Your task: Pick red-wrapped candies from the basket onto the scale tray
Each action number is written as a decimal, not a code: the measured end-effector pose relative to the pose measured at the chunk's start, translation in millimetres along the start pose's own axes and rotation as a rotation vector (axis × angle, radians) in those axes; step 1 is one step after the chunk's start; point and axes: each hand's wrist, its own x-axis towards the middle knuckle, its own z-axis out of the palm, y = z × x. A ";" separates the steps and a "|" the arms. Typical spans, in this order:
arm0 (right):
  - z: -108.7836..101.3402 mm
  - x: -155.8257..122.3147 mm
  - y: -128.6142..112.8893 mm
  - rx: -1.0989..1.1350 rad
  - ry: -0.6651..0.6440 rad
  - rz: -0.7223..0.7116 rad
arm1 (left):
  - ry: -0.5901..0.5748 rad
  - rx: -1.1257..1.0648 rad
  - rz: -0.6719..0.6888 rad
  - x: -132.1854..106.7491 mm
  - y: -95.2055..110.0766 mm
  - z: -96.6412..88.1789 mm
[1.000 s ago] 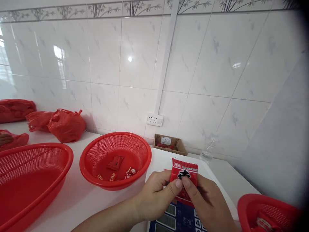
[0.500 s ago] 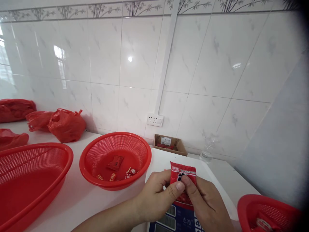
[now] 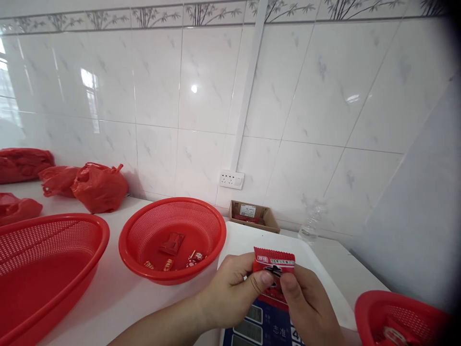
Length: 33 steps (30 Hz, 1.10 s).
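thumbs [image 3: 262, 279] of left hand [image 3: 230, 290] and right hand [image 3: 313, 305]: clamped on front of red printed packet [image 3: 274, 254], other fingers partly hidden behind it. packet: held above near side of white scale [image 3: 245, 235], over blue panel [image 3: 259, 323]. perforated red basket [image 3: 173, 203]: left of scale, small wrapped pieces [image 3: 168, 264] inside. larger red basket [image 3: 65, 217]: tabletop's near left corner. cardboard box [image 3: 254, 223]: tabletop's far edge. red bags [image 3: 99, 190]: far left corner.
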 end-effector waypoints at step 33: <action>8.3 1.8 -9.2 -0.087 0.101 0.141 | 0.094 -0.115 -0.083 0.6 -11.5 1.7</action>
